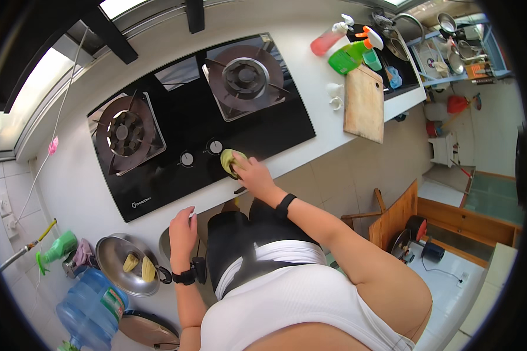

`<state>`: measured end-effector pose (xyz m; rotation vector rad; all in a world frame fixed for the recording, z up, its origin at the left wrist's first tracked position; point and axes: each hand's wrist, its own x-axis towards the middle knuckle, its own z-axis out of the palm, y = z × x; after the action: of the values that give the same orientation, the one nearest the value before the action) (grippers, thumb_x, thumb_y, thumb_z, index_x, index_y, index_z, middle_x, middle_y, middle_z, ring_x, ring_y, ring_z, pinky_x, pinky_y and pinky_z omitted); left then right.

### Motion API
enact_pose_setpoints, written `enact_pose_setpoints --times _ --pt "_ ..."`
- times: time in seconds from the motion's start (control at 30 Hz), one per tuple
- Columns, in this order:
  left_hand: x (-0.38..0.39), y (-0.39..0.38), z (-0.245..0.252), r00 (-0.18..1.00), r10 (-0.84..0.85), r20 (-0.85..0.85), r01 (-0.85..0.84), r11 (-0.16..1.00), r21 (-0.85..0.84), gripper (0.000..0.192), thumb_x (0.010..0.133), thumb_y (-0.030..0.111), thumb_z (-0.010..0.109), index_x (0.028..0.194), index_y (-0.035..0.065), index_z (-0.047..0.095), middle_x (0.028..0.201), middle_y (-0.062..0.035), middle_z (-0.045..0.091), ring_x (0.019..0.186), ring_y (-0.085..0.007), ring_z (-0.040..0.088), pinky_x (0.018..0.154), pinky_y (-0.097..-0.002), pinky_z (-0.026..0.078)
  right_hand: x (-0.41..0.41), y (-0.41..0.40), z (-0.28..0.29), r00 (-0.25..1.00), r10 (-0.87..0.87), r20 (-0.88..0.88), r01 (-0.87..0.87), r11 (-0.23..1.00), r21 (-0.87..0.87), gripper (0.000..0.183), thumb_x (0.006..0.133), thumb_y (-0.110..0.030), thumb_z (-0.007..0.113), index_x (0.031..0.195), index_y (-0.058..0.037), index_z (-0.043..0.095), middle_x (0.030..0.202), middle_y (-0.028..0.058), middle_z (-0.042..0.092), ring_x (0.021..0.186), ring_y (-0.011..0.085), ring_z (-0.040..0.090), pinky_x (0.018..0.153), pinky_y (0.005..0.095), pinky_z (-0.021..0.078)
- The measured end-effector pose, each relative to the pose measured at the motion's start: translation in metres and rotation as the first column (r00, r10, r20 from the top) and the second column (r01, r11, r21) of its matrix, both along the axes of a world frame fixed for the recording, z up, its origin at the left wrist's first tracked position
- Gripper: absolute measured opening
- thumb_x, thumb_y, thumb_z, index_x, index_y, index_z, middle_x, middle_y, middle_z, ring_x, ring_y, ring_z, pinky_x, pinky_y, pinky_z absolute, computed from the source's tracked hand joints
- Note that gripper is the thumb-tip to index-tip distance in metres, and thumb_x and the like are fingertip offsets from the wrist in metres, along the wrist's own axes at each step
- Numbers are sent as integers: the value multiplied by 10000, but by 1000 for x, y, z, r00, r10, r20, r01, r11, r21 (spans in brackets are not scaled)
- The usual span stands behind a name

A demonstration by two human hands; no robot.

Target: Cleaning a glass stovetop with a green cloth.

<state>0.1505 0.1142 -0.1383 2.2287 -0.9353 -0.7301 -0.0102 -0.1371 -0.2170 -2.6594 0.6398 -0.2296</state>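
Note:
My right hand (255, 176) presses a bunched yellow-green cloth (229, 161) onto the front of a black glass gas cooktop (180, 109). The cloth lies just beside one of the two control knobs (215, 147); the other knob (187, 159) is farther left. At the counter's front edge is my left hand (183, 232), holding nothing, its thumb a little apart from the fingers. A steel wok (129, 287) stands to its left, with two yellowish pieces (148, 269) in it that I cannot identify for sure.
Two burners, a left one (122, 131) and a right one (246, 77), carry raised pan supports. A wooden cutting board (363, 105) overhangs the counter edge near spray bottles (349, 57) and the sink (399, 66). A large blue water jug (90, 307) lies at lower left.

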Motion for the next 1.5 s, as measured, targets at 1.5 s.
enact_pose_setpoints --times 1.5 --pt "17 78 -3 999 20 46 -20 1000 7 215 943 88 611 1117 -23 670 1042 -202 710 954 -346 691 874 -399 534 -9 -159 -13 712 -702 36 697 698 -164 511 848 -70 569 1352 -128 508 1296 93 621 987 377 614 862 480 509"
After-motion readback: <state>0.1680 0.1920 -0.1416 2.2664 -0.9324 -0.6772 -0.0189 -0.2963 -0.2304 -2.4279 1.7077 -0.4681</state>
